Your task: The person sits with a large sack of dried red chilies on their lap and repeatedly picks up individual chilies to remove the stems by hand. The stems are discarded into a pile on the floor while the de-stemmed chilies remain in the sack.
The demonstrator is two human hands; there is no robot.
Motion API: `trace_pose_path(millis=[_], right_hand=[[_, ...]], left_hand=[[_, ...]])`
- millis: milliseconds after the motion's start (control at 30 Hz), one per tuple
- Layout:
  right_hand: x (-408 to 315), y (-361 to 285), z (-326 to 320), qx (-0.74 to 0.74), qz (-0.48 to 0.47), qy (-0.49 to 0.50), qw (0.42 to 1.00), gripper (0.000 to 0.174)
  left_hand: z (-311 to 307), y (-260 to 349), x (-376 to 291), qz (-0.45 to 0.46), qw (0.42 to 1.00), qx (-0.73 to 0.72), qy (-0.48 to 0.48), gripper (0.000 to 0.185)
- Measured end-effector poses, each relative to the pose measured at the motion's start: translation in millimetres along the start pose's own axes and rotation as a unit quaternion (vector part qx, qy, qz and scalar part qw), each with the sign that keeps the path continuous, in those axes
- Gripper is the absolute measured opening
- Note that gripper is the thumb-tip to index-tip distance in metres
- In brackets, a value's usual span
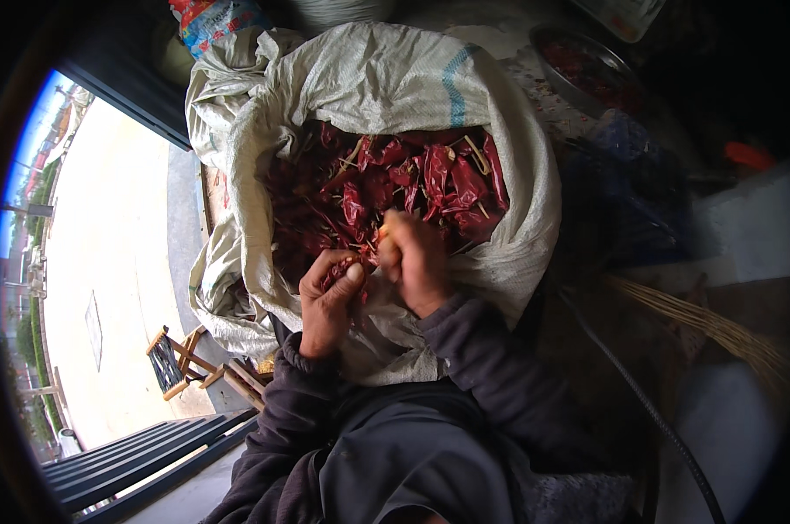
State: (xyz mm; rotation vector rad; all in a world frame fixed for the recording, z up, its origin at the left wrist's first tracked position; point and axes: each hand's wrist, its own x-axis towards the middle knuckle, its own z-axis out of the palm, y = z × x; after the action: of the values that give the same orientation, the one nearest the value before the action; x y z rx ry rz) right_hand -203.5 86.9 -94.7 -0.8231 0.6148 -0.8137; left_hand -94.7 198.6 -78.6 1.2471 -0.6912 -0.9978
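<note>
A white woven plastic sack (388, 85) with a blue stripe stands before me, its rim rolled back. Dried red chili peppers (434, 177), some with pale stems, fill its mouth. Over the near edge of the peppers, my left hand (332, 291) is closed around a dried red pepper (342, 268), thumb on top. Just to its right, my right hand (411, 262) is curled and blurred; something small and orange-yellow shows at its fingers, but what it is cannot be told.
A metal bowl (585, 72) with red pieces sits at the upper right. A straw broom (696, 321) and a dark cable (650, 406) lie at the right. To the left are a wooden folding stool (184, 360) and dark metal slats (146, 458). A printed bag (218, 26) stands behind the sack.
</note>
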Motion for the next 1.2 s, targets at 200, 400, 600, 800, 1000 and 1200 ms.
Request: trace_pose_path(millis=[200, 400, 600, 800, 1000, 1200], right_hand=[[5.9, -10.0, -20.9, -0.05, 0.039, -0.063, 0.996, 0.028], [10.7, 13.2, -28.7, -0.026, 0.066, -0.096, 0.993, 0.016], [10.9, 17.7, -33.1, -0.011, 0.076, -0.127, 0.989, 0.019], [11.6, 26.0, -29.1, -0.044, 0.054, -0.157, 0.985, 0.023], [1.6, 22.5, -17.2, -0.228, -0.078, -0.151, 0.959, 0.04], [-7.4, -9.9, -13.6, -0.391, -0.116, -0.186, 0.894, 0.041]], left_hand=[[-8.6, 28.8, 37.3, 0.112, 0.982, 0.138, 0.07, 0.014], [5.7, 46.7, 103.6, 0.251, 0.764, 0.592, 0.048, 0.017], [-32.5, 20.4, 97.4, 0.139, 0.91, 0.382, 0.08, 0.021], [-27.4, 25.0, 40.1, 0.013, 0.99, 0.11, 0.081, 0.028], [-15.0, -2.5, -1.5, 0.006, 0.993, 0.116, -0.01, 0.027], [-23.6, -0.2, -5.6, -0.005, 0.986, 0.16, -0.056, 0.022]])
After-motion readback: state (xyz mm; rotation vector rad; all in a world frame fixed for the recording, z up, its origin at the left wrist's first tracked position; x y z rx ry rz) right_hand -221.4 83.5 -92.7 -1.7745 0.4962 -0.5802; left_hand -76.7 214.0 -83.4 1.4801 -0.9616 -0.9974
